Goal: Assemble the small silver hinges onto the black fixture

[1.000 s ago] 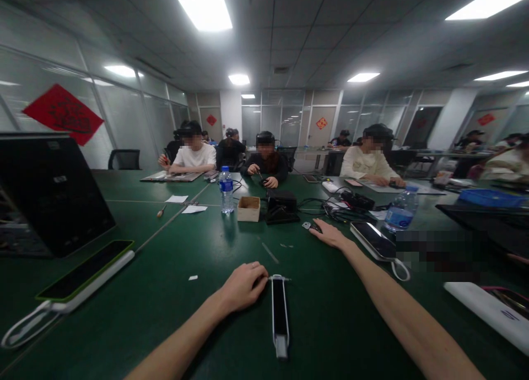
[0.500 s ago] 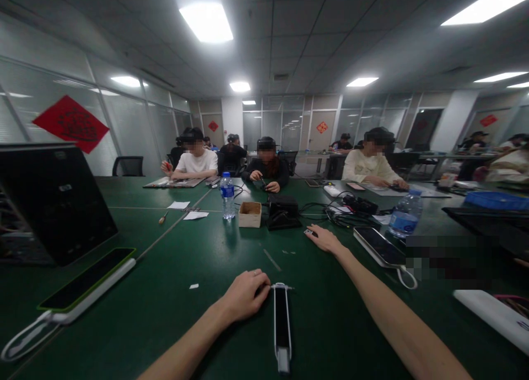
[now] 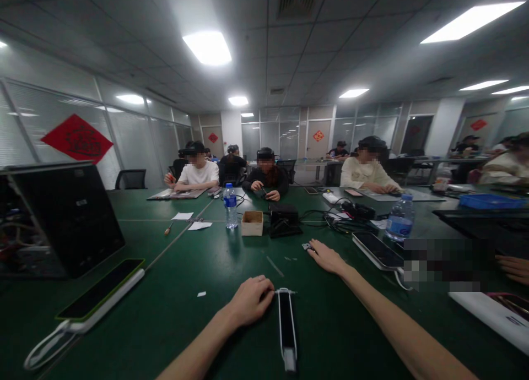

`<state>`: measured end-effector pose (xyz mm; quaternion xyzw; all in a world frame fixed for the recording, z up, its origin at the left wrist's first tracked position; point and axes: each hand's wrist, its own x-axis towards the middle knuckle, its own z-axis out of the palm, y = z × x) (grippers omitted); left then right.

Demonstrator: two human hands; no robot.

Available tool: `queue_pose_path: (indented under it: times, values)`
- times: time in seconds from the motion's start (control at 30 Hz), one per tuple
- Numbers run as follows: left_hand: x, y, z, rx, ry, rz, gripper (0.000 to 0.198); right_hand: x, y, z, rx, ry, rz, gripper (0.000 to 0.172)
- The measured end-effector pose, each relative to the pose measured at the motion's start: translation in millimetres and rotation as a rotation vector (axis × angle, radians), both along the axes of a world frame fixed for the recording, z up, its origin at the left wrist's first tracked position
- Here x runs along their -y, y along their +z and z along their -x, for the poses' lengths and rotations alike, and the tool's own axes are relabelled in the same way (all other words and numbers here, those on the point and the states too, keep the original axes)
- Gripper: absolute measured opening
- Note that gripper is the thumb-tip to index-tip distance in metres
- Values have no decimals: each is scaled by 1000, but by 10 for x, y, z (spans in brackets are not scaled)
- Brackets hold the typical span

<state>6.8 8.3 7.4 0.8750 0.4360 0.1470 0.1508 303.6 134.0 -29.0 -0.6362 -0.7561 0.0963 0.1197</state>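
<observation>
- The left hand (image 3: pixel 253 299) lies curled on the green table (image 3: pixel 177 292), fingertips at the upper left corner of a narrow dark device (image 3: pixel 286 322) with white edging — whether they grip anything, I cannot tell.
- That device lies lengthwise on the table, between the two forearms.
- The right hand (image 3: pixel 326 255) reaches farther out, palm down, its fingers at a small silvery piece (image 3: pixel 306 247) on the tabletop — grip or mere touch, I cannot tell.
- Beyond the hands stand an open-topped box (image 3: pixel 252 228) and, just left of it, a water bottle (image 3: pixel 231 208).
</observation>
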Motion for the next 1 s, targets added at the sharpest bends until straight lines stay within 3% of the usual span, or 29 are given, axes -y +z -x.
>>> queue_pose_path:
  times: [0.17, 0.3, 0.43, 0.6, 1.0]
  values:
    - [14, 31, 1, 10, -17, -12, 19, 422, -17, 120, -2, 93, 26, 56]
    - [6, 15, 8, 16, -17, -3, 20, 613, -42, 162, -45, 114, 12, 52]
    - [8, 20, 6, 9, -13, 0, 20, 672, 5, 160, -144, 86, -53, 44]
    - [-14, 15, -4, 11, -25, -12, 21, 736, 111, 98, -260, 230, -152, 33]
    - [-11, 37, -14, -2, -32, -12, 21, 823, 195, -36, -264, 278, -200, 32]
